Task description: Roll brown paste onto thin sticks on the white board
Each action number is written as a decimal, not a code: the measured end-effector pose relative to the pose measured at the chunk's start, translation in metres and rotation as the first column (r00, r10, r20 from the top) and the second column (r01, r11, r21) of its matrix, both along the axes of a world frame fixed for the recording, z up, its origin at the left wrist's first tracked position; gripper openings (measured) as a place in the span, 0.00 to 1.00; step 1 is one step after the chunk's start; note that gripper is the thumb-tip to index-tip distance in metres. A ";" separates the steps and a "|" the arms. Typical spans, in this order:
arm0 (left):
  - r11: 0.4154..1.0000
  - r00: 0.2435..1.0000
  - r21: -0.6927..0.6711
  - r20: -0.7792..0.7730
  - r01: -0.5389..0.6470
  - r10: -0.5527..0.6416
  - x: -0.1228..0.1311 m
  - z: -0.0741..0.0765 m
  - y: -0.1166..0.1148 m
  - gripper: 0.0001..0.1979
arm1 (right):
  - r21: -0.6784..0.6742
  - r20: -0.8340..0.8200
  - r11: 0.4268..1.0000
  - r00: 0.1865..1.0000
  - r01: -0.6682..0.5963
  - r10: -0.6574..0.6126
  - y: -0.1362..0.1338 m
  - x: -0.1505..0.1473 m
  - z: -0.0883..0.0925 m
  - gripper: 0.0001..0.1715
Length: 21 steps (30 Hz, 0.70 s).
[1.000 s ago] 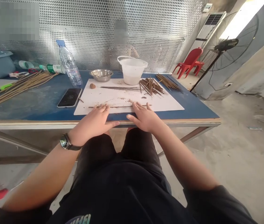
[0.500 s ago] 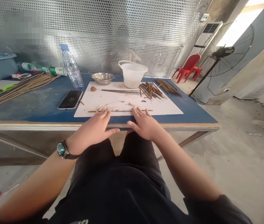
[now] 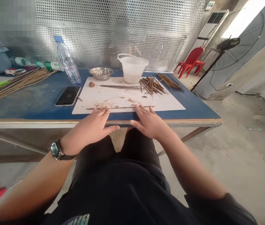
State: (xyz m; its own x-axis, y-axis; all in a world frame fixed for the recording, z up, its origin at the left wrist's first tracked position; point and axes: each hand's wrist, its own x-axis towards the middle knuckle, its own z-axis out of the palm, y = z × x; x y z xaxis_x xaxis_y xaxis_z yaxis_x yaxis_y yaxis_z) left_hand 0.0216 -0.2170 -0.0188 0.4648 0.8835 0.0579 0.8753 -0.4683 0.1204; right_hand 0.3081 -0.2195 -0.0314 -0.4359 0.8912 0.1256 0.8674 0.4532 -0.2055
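A thin brown stick (image 3: 123, 107) lies crosswise near the front edge of a white board (image 3: 169, 104). The fingertips of my left hand (image 3: 92, 125) rest flat on its left part, thumb stretched out to the side. My right hand (image 3: 148, 122) lies the same way over the right part, fingers spread. Both hands are open, and the stick's ends show beyond them. Brown crumbs (image 3: 130, 100) are scattered just behind the stick. Farther back on the board are several thin dark sticks (image 3: 120, 87), a small brown lump (image 3: 91, 84) and a heap of brown sticks (image 3: 152, 85).
Behind the board stand a metal bowl (image 3: 101, 73) and a white bucket (image 3: 133, 68). A phone (image 3: 67, 96), a plastic bottle (image 3: 68, 62) and long tan sticks (image 3: 22, 81) lie or stand to the left. More brown sticks (image 3: 169, 82) lie at the right on the blue table (image 3: 198, 107).
The camera view has tilted slightly, so the table sits a little higher. Both hands stay flat on the stick, which now looks thinner and slightly longer at its left end.
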 end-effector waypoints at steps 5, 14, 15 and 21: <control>0.999 0.997 0.022 -0.065 -0.026 0.028 0.013 0.009 0.019 0.51 | -0.036 0.040 0.998 0.998 0.051 -0.050 0.025 -0.009 0.005 0.63; 1.000 1.000 0.024 -0.007 0.005 -0.005 0.001 -0.006 0.007 0.56 | -0.007 0.021 1.000 1.000 0.021 -0.021 0.007 0.004 0.000 0.68; 1.000 1.000 0.027 0.000 0.013 -0.013 0.001 -0.007 0.005 0.56 | 0.002 0.013 1.000 1.000 0.017 -0.017 0.006 0.005 0.000 0.68; 0.998 1.000 0.061 -0.004 0.030 -0.030 0.010 -0.007 0.026 0.52 | -0.020 0.022 0.999 0.999 0.051 -0.050 0.027 0.000 -0.001 0.67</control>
